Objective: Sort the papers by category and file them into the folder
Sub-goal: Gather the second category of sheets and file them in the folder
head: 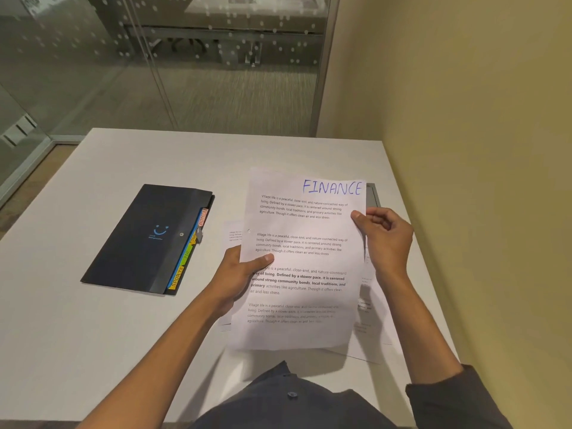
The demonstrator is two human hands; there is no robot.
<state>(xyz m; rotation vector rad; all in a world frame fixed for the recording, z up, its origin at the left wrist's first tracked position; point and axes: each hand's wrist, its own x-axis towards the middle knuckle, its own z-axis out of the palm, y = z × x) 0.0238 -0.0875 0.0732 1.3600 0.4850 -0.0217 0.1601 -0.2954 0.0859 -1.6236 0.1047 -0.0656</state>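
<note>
Closest in, both hands are up over the near side of the white table (93, 335), sharing one sheet: the left hand (238, 274) grasps the FINANCE paper (303, 264) at its left edge, thumb on top of the print, while the right hand (385, 239) pinches the right edge higher up. The sheet hangs lifted above the other papers (371, 320) lying flat beneath it, long axis running away from the person, its handwritten heading at the far end and right way up for reading. By my read, this is the sorting step, and the clean way through is to keep the sheet taut at both edges, match that heading to the right tab, and slide it in short edge first. Further out on the left lies the black folder (145, 239), closed and flat, angled up to the right, with its coloured tabs (188, 252) facing the papers.
</note>
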